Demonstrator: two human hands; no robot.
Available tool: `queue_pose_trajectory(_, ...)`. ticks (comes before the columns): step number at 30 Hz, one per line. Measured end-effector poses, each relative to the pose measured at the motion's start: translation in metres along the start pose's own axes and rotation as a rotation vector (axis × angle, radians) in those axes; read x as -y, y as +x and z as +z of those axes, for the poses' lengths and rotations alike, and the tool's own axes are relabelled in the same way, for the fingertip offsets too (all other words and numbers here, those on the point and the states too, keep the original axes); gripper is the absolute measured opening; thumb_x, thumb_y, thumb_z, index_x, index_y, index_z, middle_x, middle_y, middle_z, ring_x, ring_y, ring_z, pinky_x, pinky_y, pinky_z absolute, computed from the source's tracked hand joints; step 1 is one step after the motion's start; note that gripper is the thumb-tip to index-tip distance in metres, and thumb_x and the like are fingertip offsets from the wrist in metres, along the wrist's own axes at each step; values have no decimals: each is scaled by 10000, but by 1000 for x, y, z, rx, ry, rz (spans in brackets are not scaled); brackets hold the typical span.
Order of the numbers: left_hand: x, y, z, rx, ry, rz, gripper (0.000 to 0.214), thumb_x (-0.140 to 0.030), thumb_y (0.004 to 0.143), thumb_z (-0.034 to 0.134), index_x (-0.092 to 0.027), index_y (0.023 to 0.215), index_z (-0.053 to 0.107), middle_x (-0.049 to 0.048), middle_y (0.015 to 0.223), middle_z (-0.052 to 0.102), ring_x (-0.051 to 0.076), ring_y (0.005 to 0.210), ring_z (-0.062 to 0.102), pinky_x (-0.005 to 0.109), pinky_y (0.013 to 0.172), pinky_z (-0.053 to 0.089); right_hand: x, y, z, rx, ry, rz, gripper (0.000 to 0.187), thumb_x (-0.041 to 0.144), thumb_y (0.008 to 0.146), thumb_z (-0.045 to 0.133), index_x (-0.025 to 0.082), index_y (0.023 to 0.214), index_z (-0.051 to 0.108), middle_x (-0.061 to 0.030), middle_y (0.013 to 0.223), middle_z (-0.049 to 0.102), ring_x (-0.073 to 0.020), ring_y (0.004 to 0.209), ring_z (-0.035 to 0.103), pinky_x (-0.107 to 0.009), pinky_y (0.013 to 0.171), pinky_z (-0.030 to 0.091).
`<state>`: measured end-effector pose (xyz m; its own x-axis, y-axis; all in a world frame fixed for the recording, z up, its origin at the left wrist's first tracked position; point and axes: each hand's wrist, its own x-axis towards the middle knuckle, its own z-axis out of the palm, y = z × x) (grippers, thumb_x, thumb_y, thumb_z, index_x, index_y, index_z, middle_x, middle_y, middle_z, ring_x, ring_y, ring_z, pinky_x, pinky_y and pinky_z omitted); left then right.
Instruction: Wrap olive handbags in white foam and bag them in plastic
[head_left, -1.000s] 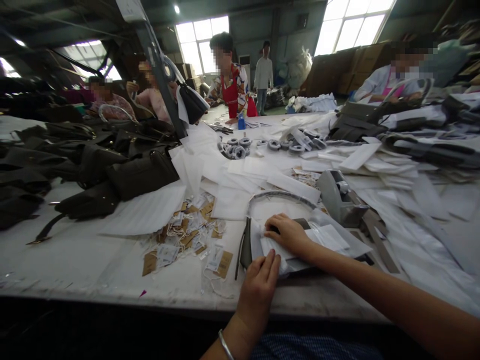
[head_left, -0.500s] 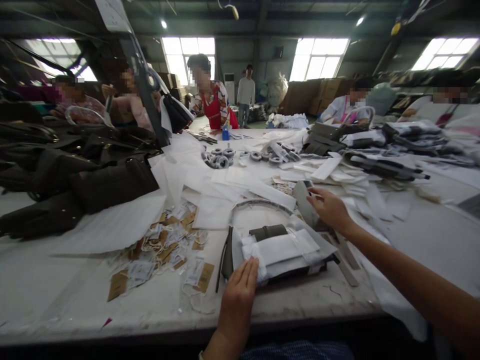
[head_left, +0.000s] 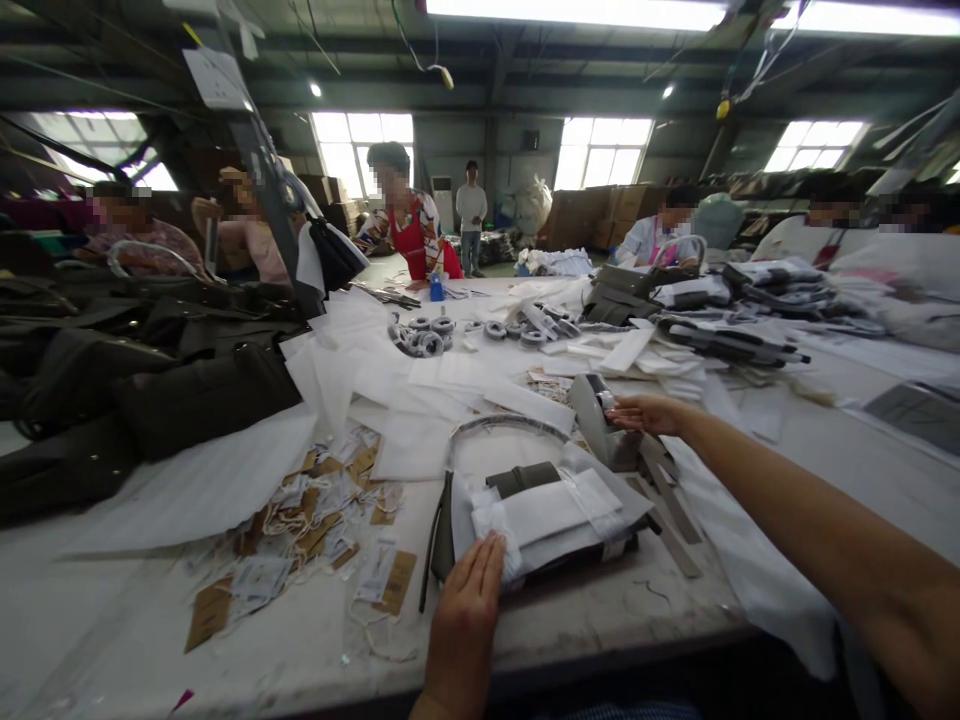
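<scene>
A dark olive handbag (head_left: 525,480) lies on the table before me, its front covered with white foam sheet (head_left: 540,515) and clear film. Its arched handle (head_left: 510,422) is wrapped in clear plastic. My left hand (head_left: 469,600) rests on the bag's lower left corner, fingers stretched out and side by side on the wrapping. Beyond the bag's right end stands a grey tape dispenser (head_left: 589,410). At its right side my right hand (head_left: 649,412) has its fingers together at a shiny clear patch, which looks like the tape's end; the fingertips are partly hidden.
Paper tags with strings (head_left: 322,510) lie heaped to the left. Dark bags (head_left: 202,400) are piled at far left, beside a slanted post (head_left: 274,210). White foam sheets (head_left: 450,385), wrapped rings (head_left: 427,338) and more bags (head_left: 772,285) cover the far side. Several people work around the table.
My view has tilted up and turned slightly right. My right hand has shifted from the dispenser's top to its right side. My left hand stays on the bag's corner.
</scene>
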<state>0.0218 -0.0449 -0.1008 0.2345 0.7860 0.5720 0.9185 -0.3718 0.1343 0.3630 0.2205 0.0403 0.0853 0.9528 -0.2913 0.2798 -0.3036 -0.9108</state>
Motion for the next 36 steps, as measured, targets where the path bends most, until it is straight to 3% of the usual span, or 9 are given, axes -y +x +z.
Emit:
queue_pose_trajectory(6, 1, 2, -6, 21, 13, 26, 701, 96, 765, 425, -150, 1418, 484, 50, 1402, 602, 190, 1258, 584, 334, 1026, 546, -9, -45, -21, 20, 126, 47, 137, 248, 921, 646, 145, 847, 698, -140, 951, 757, -174, 777, 734, -228, 684, 632)
queue_pose_trajectory(12, 3, 1, -12, 67, 3, 19, 718, 96, 770, 427, -169, 1436, 466, 39, 1427, 580, 180, 1282, 565, 319, 1048, 529, -54, -97, -28, -53, 149, 44, 105, 236, 878, 712, 144, 836, 739, -132, 938, 760, -157, 744, 726, -175, 644, 621)
queue_pose_trajectory(17, 2, 2, -15, 75, -6, 22, 718, 79, 790, 420, -179, 1459, 438, 30, 1434, 573, 178, 1296, 554, 318, 1056, 521, -84, -97, -15, -115, 152, 17, 94, 215, 801, 787, 157, 754, 730, -93, 791, 752, -132, 614, 693, -169, 561, 601)
queue_pose_trajectory(22, 4, 3, -15, 48, -25, 38, 739, 42, 823, 400, -210, 1515, 351, 39, 1425, 580, 186, 1275, 575, 334, 1025, 548, -92, -84, -7, -145, 104, -21, 120, 218, 767, 808, 139, 733, 724, -75, 699, 733, -106, 523, 648, -163, 491, 560)
queue_pose_trajectory(28, 6, 3, -13, 37, -31, 52, 705, 18, 860, 377, -217, 1523, 335, 39, 1429, 576, 189, 1273, 577, 342, 1007, 560, -92, -73, -10, -185, -111, -105, 169, 276, 766, 779, 148, 676, 713, -74, 649, 729, -122, 500, 641, -195, 479, 547)
queue_pose_trajectory(32, 5, 3, -14, 25, -40, 42, 718, 28, 849, 377, -216, 1524, 338, 35, 1426, 579, 187, 1273, 577, 333, 1016, 551, -93, -84, -18, -221, -368, -241, 143, 296, 767, 729, 184, 677, 723, -49, 605, 717, -178, 538, 662, -258, 522, 548)
queue_pose_trajectory(36, 4, 4, -16, 18, -50, 45, 742, 44, 833, 390, -204, 1529, 325, 40, 1430, 576, 191, 1268, 580, 332, 1011, 555, -84, -111, -29, -241, -644, -483, 130, 313, 804, 666, 237, 831, 767, -49, 855, 768, -227, 762, 695, -311, 709, 536)
